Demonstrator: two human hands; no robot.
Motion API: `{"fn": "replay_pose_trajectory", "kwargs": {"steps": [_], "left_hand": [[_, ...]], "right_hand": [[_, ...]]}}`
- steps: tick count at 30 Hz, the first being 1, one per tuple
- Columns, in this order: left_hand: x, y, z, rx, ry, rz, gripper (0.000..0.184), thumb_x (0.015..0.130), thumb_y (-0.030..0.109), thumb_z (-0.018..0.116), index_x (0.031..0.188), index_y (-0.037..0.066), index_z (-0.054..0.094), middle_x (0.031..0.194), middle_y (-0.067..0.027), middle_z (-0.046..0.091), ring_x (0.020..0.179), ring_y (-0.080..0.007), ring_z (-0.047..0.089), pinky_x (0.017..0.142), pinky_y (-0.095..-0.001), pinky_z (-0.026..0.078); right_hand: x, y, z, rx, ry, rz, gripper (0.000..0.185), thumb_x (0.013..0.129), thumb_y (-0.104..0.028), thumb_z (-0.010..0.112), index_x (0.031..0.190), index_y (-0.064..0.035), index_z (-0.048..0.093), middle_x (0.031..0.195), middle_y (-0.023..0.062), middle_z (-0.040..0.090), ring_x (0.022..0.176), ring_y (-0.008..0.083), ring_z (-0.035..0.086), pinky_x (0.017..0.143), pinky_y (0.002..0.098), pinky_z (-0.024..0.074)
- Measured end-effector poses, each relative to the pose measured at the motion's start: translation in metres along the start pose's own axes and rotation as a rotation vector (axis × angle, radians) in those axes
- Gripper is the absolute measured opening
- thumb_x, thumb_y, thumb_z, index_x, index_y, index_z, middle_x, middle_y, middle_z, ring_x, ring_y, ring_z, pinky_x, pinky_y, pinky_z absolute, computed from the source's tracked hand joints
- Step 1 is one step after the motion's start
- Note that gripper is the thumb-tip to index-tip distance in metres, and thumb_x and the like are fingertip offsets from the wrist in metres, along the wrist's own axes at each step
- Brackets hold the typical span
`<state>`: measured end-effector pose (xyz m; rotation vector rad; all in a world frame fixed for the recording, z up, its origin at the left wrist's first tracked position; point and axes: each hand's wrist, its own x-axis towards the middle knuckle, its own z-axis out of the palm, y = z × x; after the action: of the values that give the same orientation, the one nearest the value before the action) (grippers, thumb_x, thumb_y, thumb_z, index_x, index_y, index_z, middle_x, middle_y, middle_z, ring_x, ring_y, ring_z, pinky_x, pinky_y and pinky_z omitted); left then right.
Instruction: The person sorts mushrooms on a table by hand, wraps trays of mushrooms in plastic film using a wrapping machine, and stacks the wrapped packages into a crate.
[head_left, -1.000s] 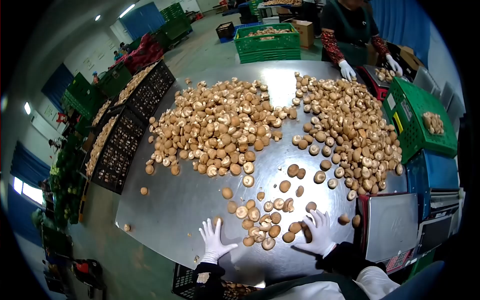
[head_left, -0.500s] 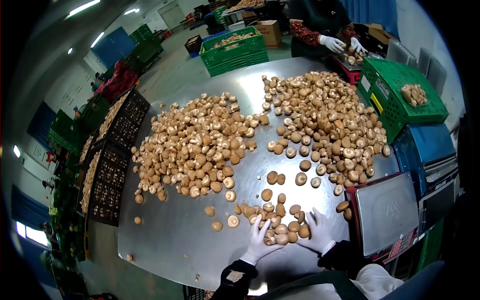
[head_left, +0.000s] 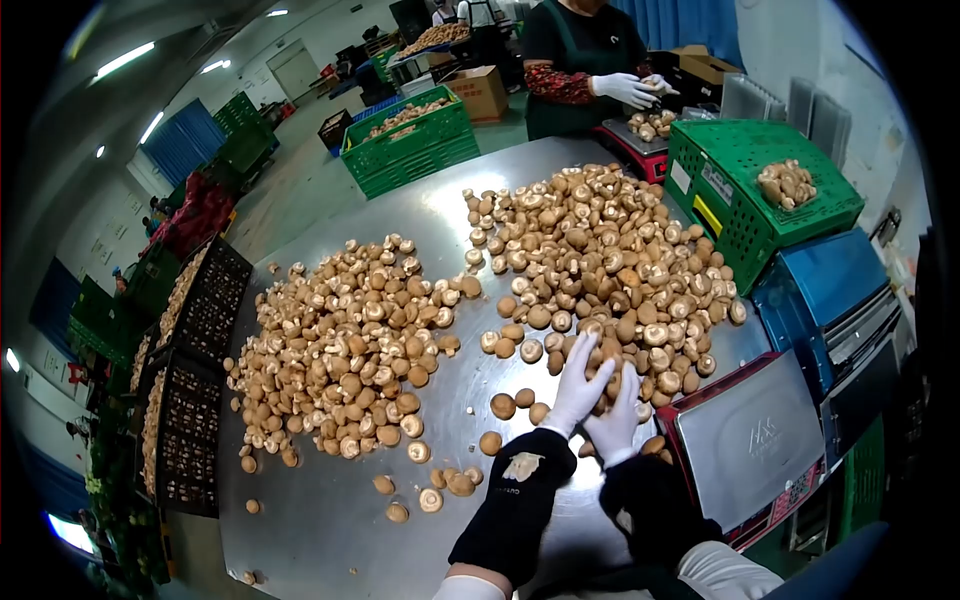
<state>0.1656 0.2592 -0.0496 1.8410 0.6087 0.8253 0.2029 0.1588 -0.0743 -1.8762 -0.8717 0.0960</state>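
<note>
Loose brown mushrooms lie in a left pile point(head_left: 335, 350) and a right pile point(head_left: 600, 250) on a steel table point(head_left: 330, 535). At the near edge of the right pile, my left hand point(head_left: 580, 388), in a white glove, reaches out with fingers spread against the mushrooms. Close beside it on the right is my right hand point(head_left: 615, 418), also gloved, its fingers stretched up along mushrooms. Several mushrooms point(head_left: 605, 362) sit between the two hands; whether they are gripped I cannot tell. My left forearm point(head_left: 515, 505) covers part of the table.
A scale point(head_left: 750, 435) stands right of my hands. Behind it are a blue box point(head_left: 820, 280) and a green crate point(head_left: 765, 180) with a pack of mushrooms point(head_left: 787, 185) on top. Black crates point(head_left: 190, 435) line the left side. Across the table, a gloved co-worker point(head_left: 580, 75) handles mushrooms at another scale.
Both hands have moved forward from the near table edge to the right pile and come closer together. The cluster they surrounded no longer shows there. The view has shifted; the co-worker's hands have come together.
</note>
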Motion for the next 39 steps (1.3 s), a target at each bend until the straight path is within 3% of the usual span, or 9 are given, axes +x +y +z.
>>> {"fn": "replay_pose_trajectory", "kwargs": {"steps": [6, 9, 13, 15, 17, 20, 26, 30, 39], "left_hand": [[-0.008, 0.044, -0.06, -0.087, 0.147, -0.014, 0.044, 0.088, 0.02, 0.056, 0.128, 0.003, 0.046, 0.135, -0.0194, 0.039, 0.129, -0.0302, 0.034, 0.107, -0.0364, 0.025], [-0.066, 0.052, -0.125, 0.277, 0.291, -0.021, 0.039, 0.086, 0.009, 0.053, 0.124, 0.003, 0.049, 0.131, -0.017, 0.043, 0.123, -0.03, 0.04, 0.104, -0.0376, 0.031], [-0.156, 0.024, -0.181, 0.501, 0.416, -0.204, 0.046, 0.08, 0.017, 0.065, 0.121, 0.002, 0.051, 0.127, -0.0191, 0.044, 0.118, -0.0316, 0.043, 0.098, -0.0391, 0.037], [-0.187, 0.021, -0.187, 0.74, 0.315, -0.238, 0.056, 0.075, 0.028, 0.071, 0.121, 0.003, 0.051, 0.128, -0.0228, 0.043, 0.118, -0.0365, 0.042, 0.098, -0.0432, 0.036], [-0.203, 0.014, -0.185, 0.945, 0.179, -0.315, 0.073, 0.066, 0.051, 0.071, 0.124, 0.012, 0.051, 0.131, -0.0278, 0.038, 0.121, -0.0477, 0.034, 0.1, -0.0516, 0.031], [-0.21, 0.017, -0.165, 1.098, 0.109, -0.35, 0.074, 0.065, 0.055, 0.071, 0.124, 0.016, 0.051, 0.131, -0.0271, 0.037, 0.118, -0.0463, 0.036, 0.098, -0.0527, 0.033], [-0.229, -0.011, -0.13, 1.078, 0.252, -0.281, 0.048, 0.072, 0.045, 0.068, 0.114, 0.025, 0.058, 0.122, -0.0092, 0.048, 0.105, -0.0303, 0.047, 0.083, -0.045, 0.04], [-0.227, -0.019, -0.129, 1.047, 0.26, -0.307, 0.05, 0.07, 0.046, 0.069, 0.115, 0.026, 0.058, 0.122, -0.0078, 0.049, 0.097, -0.0275, 0.05, 0.079, -0.0412, 0.042], [-0.205, -0.006, -0.125, 0.891, 0.314, -0.473, 0.039, 0.069, 0.037, 0.072, 0.103, 0.019, 0.064, 0.115, -0.0101, 0.049, 0.101, -0.0295, 0.047, 0.086, -0.0381, 0.041]], "right_hand": [[0.119, -0.002, 0.016, -0.277, -0.031, 0.153, 0.093, 0.068, -0.019, 0.071, 0.141, -0.0112, 0.016, 0.14, 0.0183, 0.029, 0.1, 0.0383, 0.056, 0.082, 0.0438, 0.0473], [0.158, -0.023, -0.005, -0.328, -0.062, 0.223, 0.094, 0.064, -0.027, 0.075, 0.14, -0.0117, 0.021, 0.135, 0.0168, 0.034, 0.099, 0.0367, 0.056, 0.081, 0.0429, 0.0469], [0.141, -0.052, 0.0, -0.479, 0.074, -0.405, 0.064, 0.067, -0.027, 0.069, 0.125, -0.0117, 0.046, 0.129, 0.0158, 0.041, 0.108, 0.0325, 0.047, 0.087, 0.0406, 0.0407], [0.119, -0.063, 0.017, -0.146, -0.427, -0.552, 0.061, 0.068, -0.031, 0.068, 0.124, -0.014, 0.048, 0.127, 0.0156, 0.043, 0.109, 0.0318, 0.046, 0.091, 0.0435, 0.0371], [0.078, -0.069, 0.047, -0.213, -0.624, -0.741, 0.065, 0.069, -0.041, 0.066, 0.127, -0.0182, 0.047, 0.131, 0.0172, 0.04, 0.116, 0.0376, 0.041, 0.097, 0.0521, 0.0307], [0.027, -0.077, 0.071, -0.432, -0.794, -0.672, 0.081, 0.065, -0.066, 0.06, 0.134, -0.0263, 0.042, 0.138, 0.02, 0.034, 0.127, 0.0495, 0.025, 0.099, 0.0677, 0.0141], [-0.014, -0.071, 0.063, -0.453, -0.815, -0.859, 0.061, 0.061, -0.057, 0.069, 0.109, -0.0195, 0.059, 0.12, 0.0072, 0.048, 0.103, 0.0283, 0.049, 0.082, 0.0459, 0.0367], [-0.003, -0.055, 0.048, -0.506, -0.748, -0.798, 0.041, 0.067, -0.048, 0.068, 0.089, -0.0153, 0.057, 0.101, 0.007, 0.05, 0.089, 0.0262, 0.053, 0.075, 0.0428, 0.0363], [0.021, -0.017, 0.004, -0.552, -0.56, -1.034, 0.021, 0.075, -0.024, 0.063, 0.094, -0.0168, 0.057, 0.082, 0.0034, 0.053, 0.077, 0.0245, 0.053, 0.07, 0.0387, 0.0385]]}}
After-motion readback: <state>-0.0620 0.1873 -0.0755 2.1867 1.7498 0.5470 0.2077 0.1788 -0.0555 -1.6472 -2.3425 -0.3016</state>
